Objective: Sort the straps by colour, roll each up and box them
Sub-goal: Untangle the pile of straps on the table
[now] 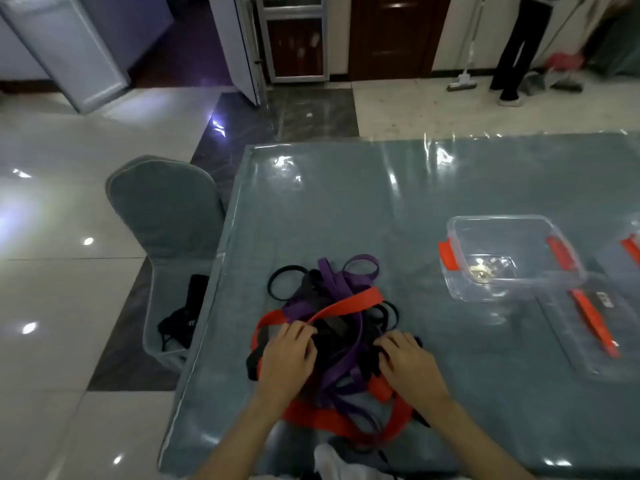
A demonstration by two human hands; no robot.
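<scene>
So the straps are all one tangled heap [332,341] sitting near the front edge of the table [450,188], toward its left side. Red [349,304], purple [327,282] and black [287,282] bands are looped through each other, and nothing looks sorted yet. The clear box [512,258] with red clips sits well apart from the heap, off toward the right side, and its lid [588,327] lies just beside it nearer the front edge.

The left hand [287,358] rests on the left part of the heap, fingers bent down over a red band and some black. The right hand [405,358] is on the right part, fingertips curled into black straps. I honestly can't tell whether either hand is really pinching something or just pressing on top.

Handling-wise, my guess is these are flat, floppy, light bands, maybe rubbery, so they'd drag on each other instead of sliding free. Yanking one would probably lift the whole mess. I'd take a loop that sticks out, like the purple one at the far side or the black ring at the left, and feed it out while the other hand pins the heap. The wide red one looks easiest to grab flat and roll.
</scene>
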